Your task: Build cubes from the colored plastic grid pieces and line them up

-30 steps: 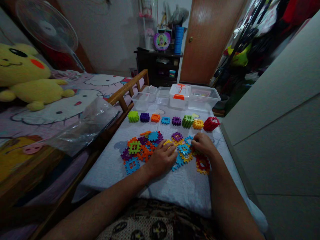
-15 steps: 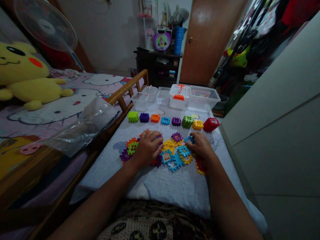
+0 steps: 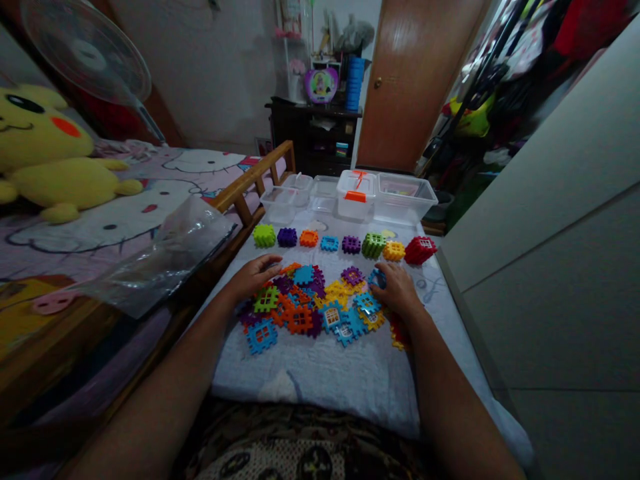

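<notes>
Flat interlocking building tiles with toothed edges lie in a loose pile on the cloth-covered table. My left hand is at the pile's upper left edge, palm down, fingers stretched out and nothing seen in them. Close to it are a green tile, a solid blue tile and several orange tiles. A blue frame tile lies at the near left. At the pile's right side, my right hand has its fingers curled on a blue tile, partly hidden. Yellow tiles lie between the hands.
Behind the pile runs a row of stacked tiles by colour, from a light green stack to a red stack. Clear plastic boxes stand farther back. A wooden bed rail borders the left, a pale cabinet the right.
My left hand has moved left off the middle of the pile, uncovering the orange and blue tiles there. My right hand stays at the blue tile.
</notes>
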Demonstrator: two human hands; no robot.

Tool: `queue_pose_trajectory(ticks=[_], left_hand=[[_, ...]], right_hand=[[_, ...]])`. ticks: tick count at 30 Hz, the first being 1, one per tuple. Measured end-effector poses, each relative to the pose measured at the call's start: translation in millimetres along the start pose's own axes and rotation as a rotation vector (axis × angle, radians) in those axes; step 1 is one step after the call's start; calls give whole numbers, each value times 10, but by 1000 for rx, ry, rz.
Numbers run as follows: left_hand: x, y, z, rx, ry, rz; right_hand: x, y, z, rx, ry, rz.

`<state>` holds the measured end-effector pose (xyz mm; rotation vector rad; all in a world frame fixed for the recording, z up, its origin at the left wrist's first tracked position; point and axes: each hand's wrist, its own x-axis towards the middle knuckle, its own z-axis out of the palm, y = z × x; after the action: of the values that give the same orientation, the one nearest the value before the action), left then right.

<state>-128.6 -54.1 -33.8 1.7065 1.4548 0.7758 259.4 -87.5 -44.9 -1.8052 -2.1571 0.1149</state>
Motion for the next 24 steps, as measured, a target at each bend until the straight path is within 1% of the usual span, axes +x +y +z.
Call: queue_pose_trajectory(ticks=[4, 7, 11, 14, 17, 20, 24], left_hand=[[16, 18, 152, -116, -67, 6], [6, 29, 207, -156, -87, -12], [-2, 36, 175, -220, -93, -27], [-2, 37, 140, -301, -72, -34], [-8, 28, 129, -356, -48, -40], [-21, 22, 133, -369, -44, -44], [-30, 19, 131, -383, -21, -50]], right_hand=[[8, 40, 16, 43, 9, -25], [2, 57, 8, 61, 12, -42], [-7, -6, -42, 69, 15, -56], [15, -131, -84, 121, 20, -118], [60, -272, -105, 139, -43, -168], [104, -365, -102, 99, -120, -151], [128, -383, -86, 60, -138, -150]])
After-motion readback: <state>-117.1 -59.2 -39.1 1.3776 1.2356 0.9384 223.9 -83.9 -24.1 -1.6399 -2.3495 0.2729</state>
